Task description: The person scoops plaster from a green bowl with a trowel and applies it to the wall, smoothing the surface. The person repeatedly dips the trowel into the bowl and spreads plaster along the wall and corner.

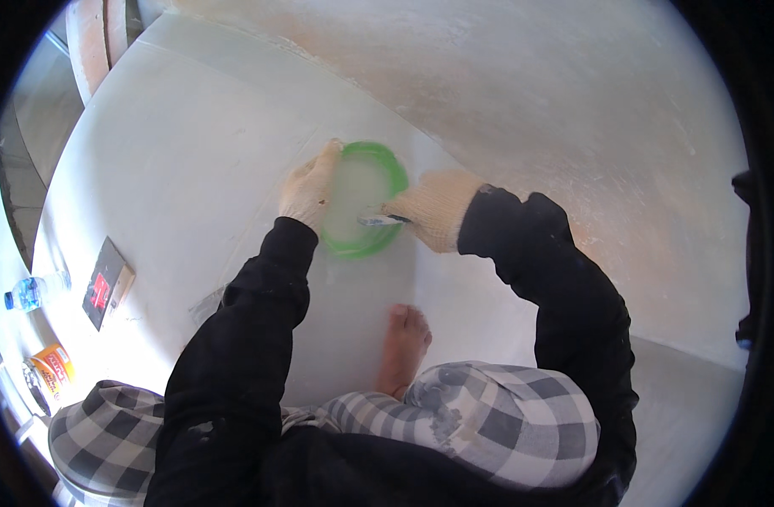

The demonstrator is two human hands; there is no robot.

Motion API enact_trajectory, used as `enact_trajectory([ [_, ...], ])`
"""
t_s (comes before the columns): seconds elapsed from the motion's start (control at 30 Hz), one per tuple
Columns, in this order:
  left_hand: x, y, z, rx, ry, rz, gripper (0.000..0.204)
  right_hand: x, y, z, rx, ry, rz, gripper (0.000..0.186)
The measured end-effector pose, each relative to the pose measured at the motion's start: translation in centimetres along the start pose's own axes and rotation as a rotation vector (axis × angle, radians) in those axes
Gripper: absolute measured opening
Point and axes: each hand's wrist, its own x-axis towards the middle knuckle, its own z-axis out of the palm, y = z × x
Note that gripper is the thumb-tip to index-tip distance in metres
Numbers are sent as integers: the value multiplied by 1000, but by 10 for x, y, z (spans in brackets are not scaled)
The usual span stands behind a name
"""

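A green-rimmed round tub [399,169] holds a pale, whitish substance. My left hand [307,190], in a cream knit glove, grips the tub's left side. My right hand [438,209], in a matching glove and slightly blurred, is closed at the tub's right edge around a small putty knife [377,220]. The knife's light blade points left over the pale contents; whether it touches them I cannot tell. The glove covers its handle.
On the pale surface at left lie a dark, flat rectangular plate with a red patch [100,287], a clear plastic bottle with a blue cap [34,292] and an orange container [53,367]. My bare foot [406,342] is below the tub. A pale wall [564,110] rises on the right.
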Motion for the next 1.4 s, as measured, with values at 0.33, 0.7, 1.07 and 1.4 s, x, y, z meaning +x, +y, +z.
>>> enact_trajectory([
  [0.33, 6, -7, 9, -84, -54, 38, 65, 29, -9, 4, -81, -299, -12, 37],
  [0.7, 36, -62, -16, -250, 123, 136, 54, -59, 80, 98, 1497, -1, 4, 62],
  [1.07, 18, -114, -76, 950, 707, 501, 47, -239, 148, 240, 947, 492, 801, 44],
  [1.4, -14, -133, -81, 1440, 725, 452, 59, -216, 126, 347, 200, 371, 1081, 57],
])
